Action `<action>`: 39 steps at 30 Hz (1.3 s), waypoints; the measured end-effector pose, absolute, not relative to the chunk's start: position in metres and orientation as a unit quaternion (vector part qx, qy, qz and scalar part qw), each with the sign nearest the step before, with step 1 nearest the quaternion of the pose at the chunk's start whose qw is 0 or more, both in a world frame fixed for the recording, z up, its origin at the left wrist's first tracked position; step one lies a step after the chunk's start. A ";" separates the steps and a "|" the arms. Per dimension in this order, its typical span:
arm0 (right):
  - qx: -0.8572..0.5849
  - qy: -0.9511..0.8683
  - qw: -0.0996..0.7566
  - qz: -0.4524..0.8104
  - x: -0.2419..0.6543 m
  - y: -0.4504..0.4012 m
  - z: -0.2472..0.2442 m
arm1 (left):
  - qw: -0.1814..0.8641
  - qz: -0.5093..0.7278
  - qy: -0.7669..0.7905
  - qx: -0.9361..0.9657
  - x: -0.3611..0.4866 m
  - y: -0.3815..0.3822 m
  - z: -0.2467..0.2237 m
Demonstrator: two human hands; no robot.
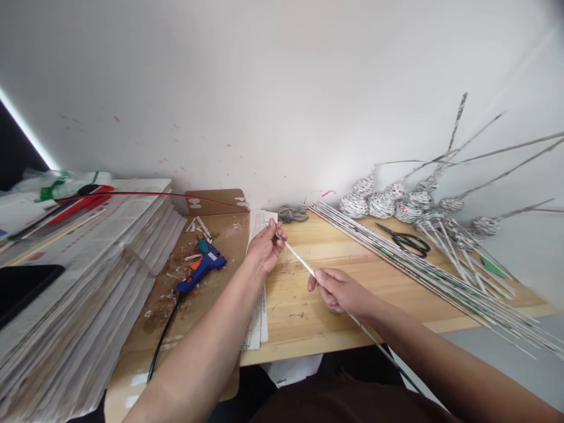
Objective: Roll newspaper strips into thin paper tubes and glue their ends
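A thin white rolled-paper stick [300, 258] runs diagonally between my hands above the wooden table. My left hand [267, 247] pinches its upper end, near a stack of printed paper strips [259, 320]. Closed around the stick lower down is my right hand [337, 289], and the rest of the stick passes beneath my right forearm toward the table's front edge. A blue glue gun [202, 267] lies on stained cardboard [170, 302] left of my left hand.
Tall newspaper stacks [101, 282] with a black phone [29, 288] stand at left. At right lie a bundle of paper sticks [409, 267], black scissors [409, 242] and woven paper pieces [382, 204]. A grey cloth [293, 214] rests by the wall.
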State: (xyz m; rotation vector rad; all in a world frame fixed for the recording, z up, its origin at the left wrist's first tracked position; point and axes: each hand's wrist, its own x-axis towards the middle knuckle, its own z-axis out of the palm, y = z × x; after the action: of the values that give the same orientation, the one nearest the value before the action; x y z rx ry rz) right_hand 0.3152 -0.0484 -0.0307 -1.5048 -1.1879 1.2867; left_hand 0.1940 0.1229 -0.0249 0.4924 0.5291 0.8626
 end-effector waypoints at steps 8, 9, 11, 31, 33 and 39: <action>-0.657 -0.506 0.374 0.415 0.315 -0.060 -0.026 | 0.842 0.417 0.259 0.223 0.194 0.122 -0.017; -0.677 -0.539 0.364 0.345 0.315 -0.062 -0.025 | 0.841 0.419 0.259 0.221 0.194 0.122 -0.016; -0.688 -0.562 0.352 0.295 0.316 -0.065 -0.024 | 0.842 0.422 0.260 0.213 0.193 0.122 -0.015; -0.500 -0.349 0.407 0.679 0.323 -0.089 -0.031 | 0.863 0.419 0.210 0.189 0.187 0.125 -0.012; -0.401 -0.283 0.421 0.763 0.325 -0.093 -0.036 | 0.870 0.411 0.200 0.186 0.187 0.125 -0.011; -0.558 -0.376 0.381 0.634 0.319 -0.089 -0.024 | 0.859 0.437 0.207 0.166 0.186 0.128 -0.009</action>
State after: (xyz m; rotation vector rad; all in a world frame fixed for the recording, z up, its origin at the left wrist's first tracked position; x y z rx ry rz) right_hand 0.3189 -0.0889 -0.0239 -1.4229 -0.9606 1.6184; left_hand 0.1861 0.1277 -0.0086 0.3479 0.4351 0.9180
